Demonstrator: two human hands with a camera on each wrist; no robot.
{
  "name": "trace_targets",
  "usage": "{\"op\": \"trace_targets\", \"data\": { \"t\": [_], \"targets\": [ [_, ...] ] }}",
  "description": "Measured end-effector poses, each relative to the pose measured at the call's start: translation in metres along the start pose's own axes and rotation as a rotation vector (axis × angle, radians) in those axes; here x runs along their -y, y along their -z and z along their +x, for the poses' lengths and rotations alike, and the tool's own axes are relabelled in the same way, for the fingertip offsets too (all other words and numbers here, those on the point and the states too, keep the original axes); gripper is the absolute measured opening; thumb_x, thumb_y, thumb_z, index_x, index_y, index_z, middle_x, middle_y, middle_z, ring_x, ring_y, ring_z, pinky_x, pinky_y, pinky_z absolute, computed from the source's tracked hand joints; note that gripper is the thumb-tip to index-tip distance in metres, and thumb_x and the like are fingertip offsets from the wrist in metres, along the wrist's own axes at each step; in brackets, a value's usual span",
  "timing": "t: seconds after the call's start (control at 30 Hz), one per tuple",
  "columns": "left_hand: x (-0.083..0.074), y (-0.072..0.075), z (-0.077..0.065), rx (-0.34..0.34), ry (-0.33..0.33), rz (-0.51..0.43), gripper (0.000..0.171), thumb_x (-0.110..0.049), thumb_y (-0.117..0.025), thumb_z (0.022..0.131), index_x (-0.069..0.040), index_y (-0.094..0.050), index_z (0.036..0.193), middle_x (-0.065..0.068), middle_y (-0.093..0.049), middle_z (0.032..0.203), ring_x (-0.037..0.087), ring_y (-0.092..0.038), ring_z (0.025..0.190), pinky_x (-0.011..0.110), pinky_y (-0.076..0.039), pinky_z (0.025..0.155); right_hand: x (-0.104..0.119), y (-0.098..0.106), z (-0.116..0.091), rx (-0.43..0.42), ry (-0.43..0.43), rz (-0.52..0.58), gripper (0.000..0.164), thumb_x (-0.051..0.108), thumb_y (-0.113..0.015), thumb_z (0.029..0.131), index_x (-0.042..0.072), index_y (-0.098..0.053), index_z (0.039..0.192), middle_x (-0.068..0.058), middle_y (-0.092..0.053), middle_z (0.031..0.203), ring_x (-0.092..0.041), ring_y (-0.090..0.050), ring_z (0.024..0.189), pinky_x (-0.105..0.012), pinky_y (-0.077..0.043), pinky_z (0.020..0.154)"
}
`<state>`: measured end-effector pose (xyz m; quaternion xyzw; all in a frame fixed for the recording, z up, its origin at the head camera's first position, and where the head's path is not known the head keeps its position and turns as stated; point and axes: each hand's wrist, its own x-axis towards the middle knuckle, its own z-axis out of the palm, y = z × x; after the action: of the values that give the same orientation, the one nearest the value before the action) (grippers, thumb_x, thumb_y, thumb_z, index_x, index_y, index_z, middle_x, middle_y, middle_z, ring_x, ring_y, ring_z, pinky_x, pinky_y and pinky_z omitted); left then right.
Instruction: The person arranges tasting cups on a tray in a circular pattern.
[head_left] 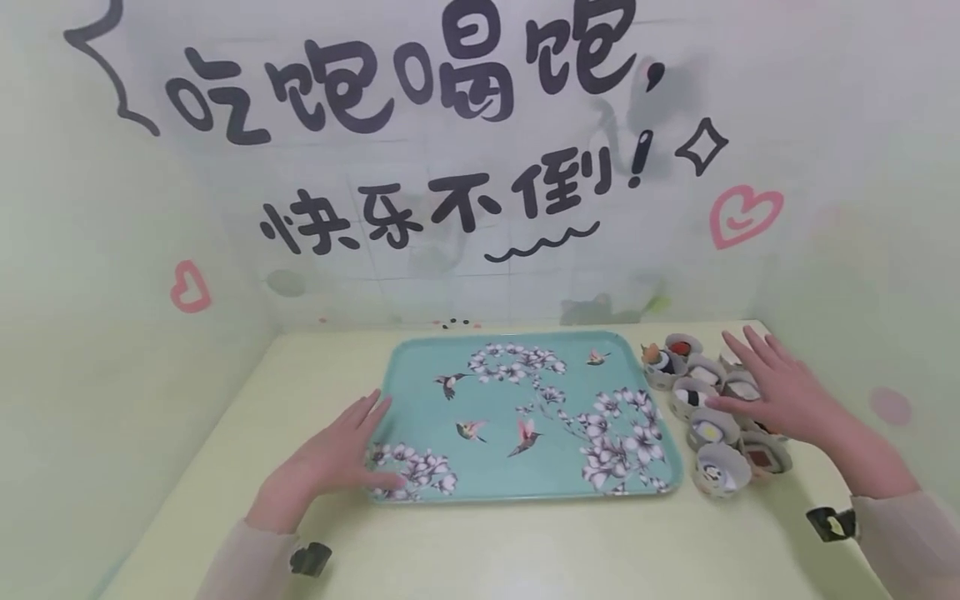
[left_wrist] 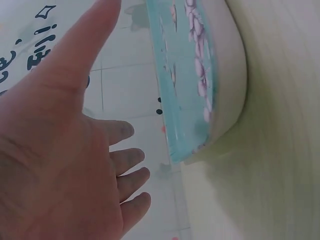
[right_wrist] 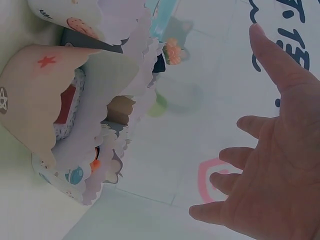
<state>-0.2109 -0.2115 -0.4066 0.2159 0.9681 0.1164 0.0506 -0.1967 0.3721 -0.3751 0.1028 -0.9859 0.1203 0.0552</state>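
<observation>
Below the right hand's point(head_left: 795, 400) spread, empty fingers, beside the tray point(head_left: 420, 400): cups point(head_left: 720, 456), seemingly without contact; farther off, left hand point(head_left: 333, 454), likewise spread, empty.

A turquoise tray point(head_left: 420, 417) is patterned with lilac-white blossoms point(head_left: 613, 442) and birds point(head_left: 526, 437), the table point(head_left: 525, 550) pale yellow.

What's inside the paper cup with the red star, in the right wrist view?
A speckled white piece with a red middle shows inside the paper cup; the cup's wall hides the rest.
</observation>
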Motion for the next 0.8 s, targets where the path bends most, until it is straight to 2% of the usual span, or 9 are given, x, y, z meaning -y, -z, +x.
{"op": "trace_targets", "data": {
  "t": [0.13, 0.3, 0.7, 0.8],
  "targets": [
    [0.008, -0.007, -0.011, 0.056, 0.031, -0.047, 0.129, -0.067, -0.082, 0.063, 0.006, -0.026, 0.154, 0.029, -0.022, 0.161, 0.052, -0.026, 0.146, 0.063, -0.032, 0.118, 0.003, 0.001, 0.007, 0.014, 0.006, 0.015, 0.106, 0.053, -0.071, 0.086, 0.002, -0.014, 0.159, -0.037, -0.01, 0.16, -0.063, -0.009, 0.144, -0.086, -0.02, 0.099],
    [0.013, -0.012, -0.017, 0.103, 0.065, -0.075, 0.129, -0.063, -0.083, 0.063, 0.011, -0.027, 0.151, 0.031, -0.022, 0.161, 0.053, -0.026, 0.146, 0.064, -0.03, 0.118, 0.001, 0.001, 0.008, 0.009, 0.011, 0.04, 0.104, 0.051, -0.071, 0.087, 0.0, -0.014, 0.158, -0.038, -0.009, 0.16, -0.063, -0.008, 0.144, -0.086, -0.021, 0.099],
    [0.014, -0.012, -0.009, 0.101, 0.057, -0.068, 0.136, -0.063, -0.085, 0.059, 0.014, -0.023, 0.151, 0.033, -0.02, 0.16, 0.052, -0.025, 0.146, 0.063, -0.031, 0.118, -0.019, 0.004, -0.014, -0.023, -0.003, 0.14, 0.105, 0.043, -0.073, 0.087, 0.0, -0.01, 0.159, -0.038, -0.005, 0.16, -0.061, -0.002, 0.146, -0.085, -0.018, 0.1],
    [0.016, -0.013, -0.006, 0.09, 0.048, -0.023, 0.138, -0.066, -0.085, 0.056, 0.014, -0.024, 0.151, 0.033, -0.021, 0.16, 0.053, -0.025, 0.145, 0.063, -0.031, 0.118, -0.024, 0.004, -0.016, -0.014, -0.011, 0.177, 0.105, 0.041, -0.072, 0.089, 0.001, -0.007, 0.159, -0.038, -0.002, 0.161, -0.061, 0.0, 0.146, -0.085, -0.017, 0.102]
  ]
}}
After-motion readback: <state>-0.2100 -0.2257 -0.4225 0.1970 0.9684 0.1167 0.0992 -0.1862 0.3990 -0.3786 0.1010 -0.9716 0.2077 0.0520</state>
